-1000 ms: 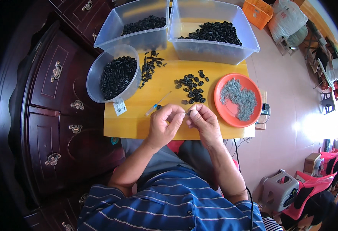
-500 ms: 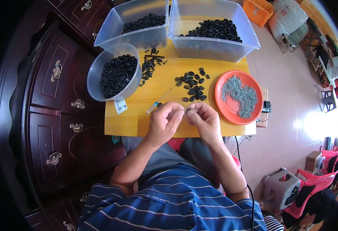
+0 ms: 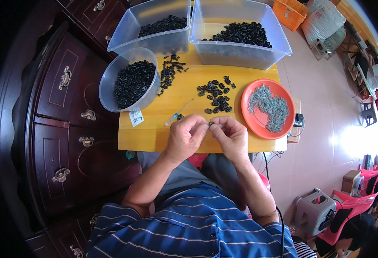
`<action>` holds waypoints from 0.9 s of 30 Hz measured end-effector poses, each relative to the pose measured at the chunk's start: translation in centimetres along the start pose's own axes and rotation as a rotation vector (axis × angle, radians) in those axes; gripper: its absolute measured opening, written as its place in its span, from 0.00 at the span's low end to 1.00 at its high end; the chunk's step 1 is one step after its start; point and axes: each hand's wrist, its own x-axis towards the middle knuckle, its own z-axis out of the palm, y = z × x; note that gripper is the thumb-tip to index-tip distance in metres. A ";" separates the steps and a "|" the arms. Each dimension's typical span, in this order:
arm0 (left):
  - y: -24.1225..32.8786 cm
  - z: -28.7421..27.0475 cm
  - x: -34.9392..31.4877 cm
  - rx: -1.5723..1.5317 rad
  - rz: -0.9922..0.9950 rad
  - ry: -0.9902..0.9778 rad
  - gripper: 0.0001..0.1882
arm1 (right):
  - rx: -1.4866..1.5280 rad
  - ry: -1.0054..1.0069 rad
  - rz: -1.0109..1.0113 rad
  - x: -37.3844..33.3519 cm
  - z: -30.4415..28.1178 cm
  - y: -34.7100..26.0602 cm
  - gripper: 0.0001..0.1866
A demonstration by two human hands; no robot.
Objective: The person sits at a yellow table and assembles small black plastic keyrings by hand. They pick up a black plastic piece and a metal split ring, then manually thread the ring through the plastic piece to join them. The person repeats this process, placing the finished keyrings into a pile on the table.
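My left hand (image 3: 186, 136) and my right hand (image 3: 230, 136) meet above the table's near edge, both with thumb and finger pinched. At the right fingertips a small dark part (image 3: 211, 123) just shows; most of it is covered. What the left fingertips hold is hidden. Beside my left hand lie a thin screwdriver (image 3: 174, 115) with a clear and blue handle and a single black oval piece (image 3: 180, 117). Beyond my hands is a loose group of black two-holed oval pieces (image 3: 217, 101). To their right, a red-orange plate (image 3: 246, 122) carries a heap of small grey metal screws (image 3: 276, 112).
Two clear bins (image 3: 240, 50) (image 3: 152, 42) of black pieces stand at the back. A round clear tub (image 3: 106, 92) of black ovals is at the left, near small black rods (image 3: 167, 76) and a white label (image 3: 136, 118). Dark drawers (image 3: 53, 148) flank the table (image 3: 154, 139).
The view has shifted slightly. Both hands stay pinched together in nearly the same place, with only small finger movement. Nothing else has visibly moved on the table.
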 end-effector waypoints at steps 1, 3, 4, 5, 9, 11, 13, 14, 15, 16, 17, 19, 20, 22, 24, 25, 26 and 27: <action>-0.2 0.0 0.0 0.008 -0.002 -0.004 0.02 | -0.047 0.015 -0.031 -0.1 0.2 0.0 0.06; -0.2 -0.1 -0.1 0.031 0.008 -0.004 0.02 | -0.111 0.028 -0.053 -0.1 0.2 0.0 0.06; -0.2 -0.1 0.0 0.047 0.020 0.000 0.03 | -0.130 0.026 -0.044 -0.1 0.1 0.0 0.06; -0.2 -0.1 0.0 0.063 0.032 0.004 0.03 | -0.148 0.024 -0.034 -0.1 0.1 0.1 0.06; -0.3 -0.1 0.2 0.063 0.009 -0.030 0.03 | -0.101 0.035 0.001 -0.1 0.2 0.3 0.06; -0.3 -0.2 0.2 0.035 -0.029 -0.043 0.03 | -0.085 0.028 0.014 -0.1 0.1 0.3 0.06; -0.8 -0.5 0.2 -0.044 -0.026 -0.066 0.02 | -0.017 0.010 0.012 0.0 0.0 0.2 0.06; -0.9 -0.6 0.3 -0.083 -0.024 -0.078 0.03 | 0.018 0.000 0.011 0.1 0.0 0.1 0.06; -0.9 -0.6 0.4 -0.115 -0.037 -0.066 0.04 | 0.099 0.013 0.007 0.2 -0.2 0.0 0.07; -0.7 -0.7 0.5 -0.147 -0.049 -0.054 0.06 | 0.181 0.026 0.002 0.3 -0.5 -0.2 0.07; -0.6 -0.7 0.7 -0.179 -0.062 -0.043 0.07 | 0.263 0.039 -0.002 0.5 -0.8 -0.4 0.07; -0.8 -0.8 1.2 -0.064 -0.088 -0.047 0.11 | 0.340 0.096 -0.031 0.9 -1.4 -0.6 0.08; -1.0 -0.8 1.5 -0.006 -0.101 -0.049 0.13 | 0.360 0.129 -0.036 1.1 -1.7 -0.8 0.07; -1.7 -0.4 2.3 0.261 0.054 -0.072 0.14 | 0.410 0.176 -0.024 1.2 -1.9 -1.1 0.07; -2.0 0.0 2.7 0.429 0.099 -0.126 0.16 | 0.470 0.202 0.008 1.3 -2.1 -1.2 0.07; -2.0 0.3 2.9 0.452 0.115 -0.122 0.15 | 0.484 0.199 0.013 1.3 -2.2 -1.1 0.07; -2.2 0.5 3.1 0.474 0.130 -0.117 0.15 | 0.498 0.196 0.018 1.4 -2.3 -1.1 0.07; -2.4 0.8 3.2 0.496 0.145 -0.112 0.14 | 0.511 0.193 0.024 1.4 -2.3 -1.1 0.08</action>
